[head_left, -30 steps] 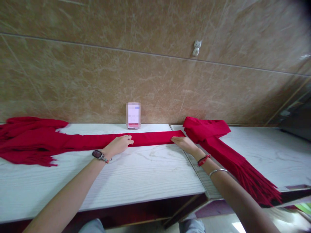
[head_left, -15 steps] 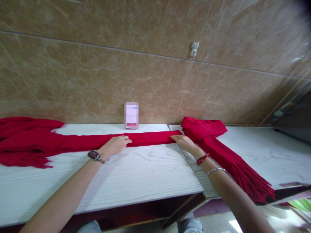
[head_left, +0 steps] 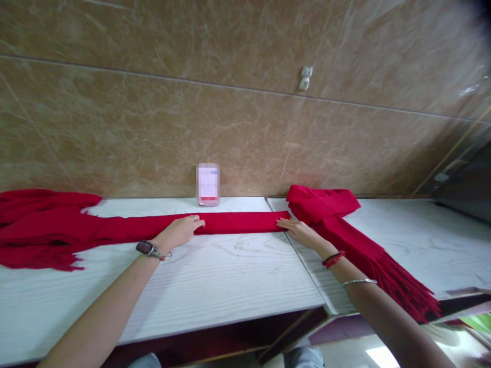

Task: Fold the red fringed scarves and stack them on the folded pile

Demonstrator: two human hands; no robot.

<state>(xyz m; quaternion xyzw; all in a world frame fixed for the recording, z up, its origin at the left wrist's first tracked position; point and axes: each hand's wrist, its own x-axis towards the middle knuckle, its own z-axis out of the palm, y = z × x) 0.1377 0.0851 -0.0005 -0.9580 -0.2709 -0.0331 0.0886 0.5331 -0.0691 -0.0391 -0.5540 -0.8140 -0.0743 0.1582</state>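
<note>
A long red fringed scarf (head_left: 238, 223) lies folded into a narrow strip along the back of a white wood-grain table (head_left: 215, 286). My left hand (head_left: 180, 231), with a watch on the wrist, rests flat on the strip near its middle, fingers stretched out. My right hand (head_left: 301, 231) lies flat with fingers extended at the strip's right end, where the scarf bends. From that bend the scarf bunches up (head_left: 326, 202) and runs forward right, ending in a fringe (head_left: 410, 294) over the table edge. The scarf's left part lies heaped (head_left: 42, 227) at the far left.
A small blurred card (head_left: 207, 184) stands against the brown marble wall (head_left: 230, 117) behind the scarf. A second white table (head_left: 422, 245) adjoins on the right. A small white hook (head_left: 304, 77) is on the wall. My knees show below the table edge.
My right hand has slid a little to the right along the strip to its end. My left hand has stayed on the scarf, shifting only slightly.
</note>
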